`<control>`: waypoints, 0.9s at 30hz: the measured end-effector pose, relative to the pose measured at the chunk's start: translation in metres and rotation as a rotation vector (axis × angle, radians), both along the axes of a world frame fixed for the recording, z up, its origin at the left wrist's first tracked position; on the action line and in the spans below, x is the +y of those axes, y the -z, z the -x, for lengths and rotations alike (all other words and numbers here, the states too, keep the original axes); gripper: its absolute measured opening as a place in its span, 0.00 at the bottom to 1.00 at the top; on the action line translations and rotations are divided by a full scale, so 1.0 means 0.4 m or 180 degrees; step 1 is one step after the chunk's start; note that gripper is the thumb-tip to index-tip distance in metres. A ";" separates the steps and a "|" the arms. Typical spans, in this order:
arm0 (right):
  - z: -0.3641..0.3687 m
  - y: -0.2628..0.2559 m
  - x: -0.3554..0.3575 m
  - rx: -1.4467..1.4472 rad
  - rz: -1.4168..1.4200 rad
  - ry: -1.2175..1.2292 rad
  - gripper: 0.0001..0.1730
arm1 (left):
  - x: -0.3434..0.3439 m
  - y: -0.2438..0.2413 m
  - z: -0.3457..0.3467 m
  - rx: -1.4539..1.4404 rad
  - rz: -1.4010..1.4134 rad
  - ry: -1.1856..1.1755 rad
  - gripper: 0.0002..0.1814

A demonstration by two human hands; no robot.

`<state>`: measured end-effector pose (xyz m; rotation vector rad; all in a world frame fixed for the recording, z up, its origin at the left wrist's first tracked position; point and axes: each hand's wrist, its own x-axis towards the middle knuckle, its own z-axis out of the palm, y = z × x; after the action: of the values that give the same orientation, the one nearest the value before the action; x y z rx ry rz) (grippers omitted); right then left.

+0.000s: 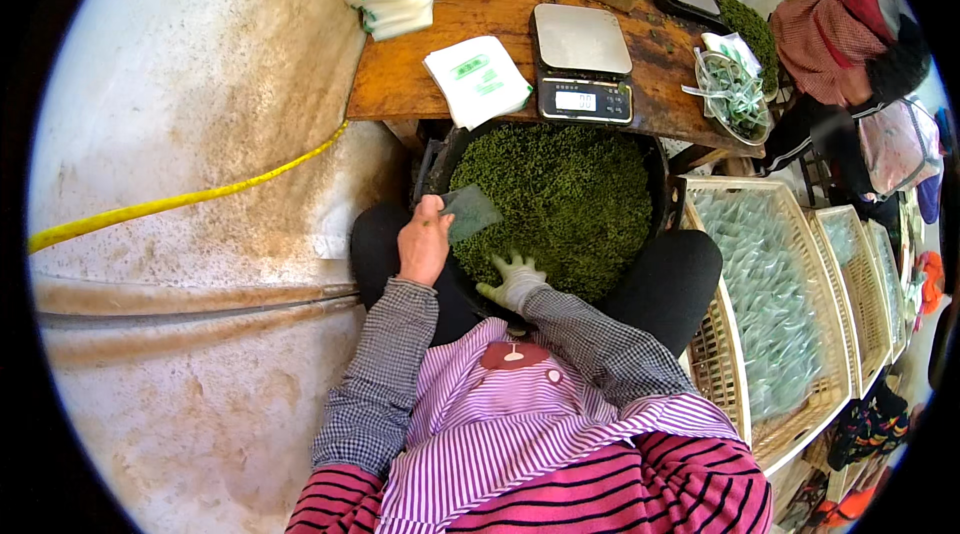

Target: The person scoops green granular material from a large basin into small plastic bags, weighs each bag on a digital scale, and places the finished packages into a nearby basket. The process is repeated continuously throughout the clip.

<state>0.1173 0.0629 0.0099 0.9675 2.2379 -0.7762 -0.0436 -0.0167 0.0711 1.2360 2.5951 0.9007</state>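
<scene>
My bare left hand [425,240] grips a small clear plastic bag [472,213] by one end, above the left side of a large black tub [660,181]. Small green berries [562,189], like green peppercorns, fill the tub, which stands between my knees. My right hand [514,282] wears a pale, green-stained glove and rests at the near edge of the berries, its fingers spread. Nothing shows in its grasp, though the palm is hidden. Whether the bag has berries inside, I cannot tell.
A wooden table [495,9] behind the tub bears a digital scale [583,39] and a stack of printed white bags [480,80]. Crates [739,193] of filled clear bags [765,294] stand at right. Another person [832,46] sits at far right. A yellow hose [187,198] runs along the left wall.
</scene>
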 end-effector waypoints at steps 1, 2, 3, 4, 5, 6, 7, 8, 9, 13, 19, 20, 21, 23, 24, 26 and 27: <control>-0.004 -0.016 -0.001 0.0168 -0.0261 -0.0005 0.46 | 0.005 0.010 -0.010 -0.0033 -0.0007 -0.0003 0.11; 0.011 0.023 0.001 0.0061 -0.0261 0.0154 0.47 | 0.013 0.017 -0.008 0.0025 0.0018 0.0036 0.08; 0.015 0.027 -0.009 -0.0046 -0.0164 0.0076 0.47 | 0.014 0.024 -0.010 0.0126 0.0015 0.0102 0.07; 0.016 0.029 -0.018 -0.0154 -0.0069 -0.0004 0.47 | 0.014 0.032 -0.013 0.0227 0.0012 0.0166 0.05; 0.015 0.031 -0.026 -0.0260 0.0025 -0.0085 0.47 | 0.010 0.044 -0.019 0.0329 0.0008 0.0230 0.04; 0.019 0.027 -0.015 -0.0325 0.0297 0.0043 0.46 | 0.016 0.064 -0.024 0.0377 -0.0117 0.0232 0.01; 0.004 0.053 -0.011 -0.0168 0.0410 0.0148 0.45 | 0.017 0.079 -0.028 0.0440 -0.0296 0.0405 0.01; -0.020 0.094 -0.010 -0.0010 0.0524 0.0251 0.43 | 0.017 0.092 -0.030 0.0505 -0.0475 0.0577 0.02; -0.033 0.101 -0.008 0.0140 0.0624 0.0336 0.42 | 0.020 0.110 -0.033 0.0565 -0.0665 0.0731 0.02; -0.050 0.118 0.003 0.1777 0.2341 0.3070 0.35 | 0.036 0.142 -0.048 0.0612 -0.0421 0.0974 0.03; -0.030 -0.190 0.091 0.3331 0.3550 0.3294 0.26 | 0.032 0.160 -0.070 0.0514 0.0185 0.1347 0.08; -0.018 -0.214 0.099 0.3232 0.3439 0.2979 0.28 | 0.025 0.198 -0.071 0.0457 0.0193 0.1357 0.10; -0.008 -0.233 0.113 0.3149 0.3296 0.2677 0.29 | 0.028 0.221 -0.074 0.0402 0.0179 0.1390 0.12; 0.015 -0.269 0.138 0.2940 0.2631 0.2292 0.30 | 0.026 0.169 -0.087 0.0828 0.0875 0.1524 0.13; 0.019 -0.259 0.154 0.2808 0.2342 0.2542 0.29 | 0.023 0.180 -0.077 0.0823 0.0885 0.1591 0.10; 0.027 -0.225 0.167 0.2584 0.1747 0.2841 0.27 | 0.018 0.203 -0.068 0.0699 0.0525 0.1627 0.07; 0.027 -0.196 0.166 0.2555 0.1638 0.2670 0.27 | 0.020 0.193 -0.070 0.0570 0.0159 0.1615 0.06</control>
<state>0.1065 0.1293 0.0882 1.4938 1.9288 -2.3119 -0.0154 -0.0087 -0.0060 1.9088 2.2222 0.6433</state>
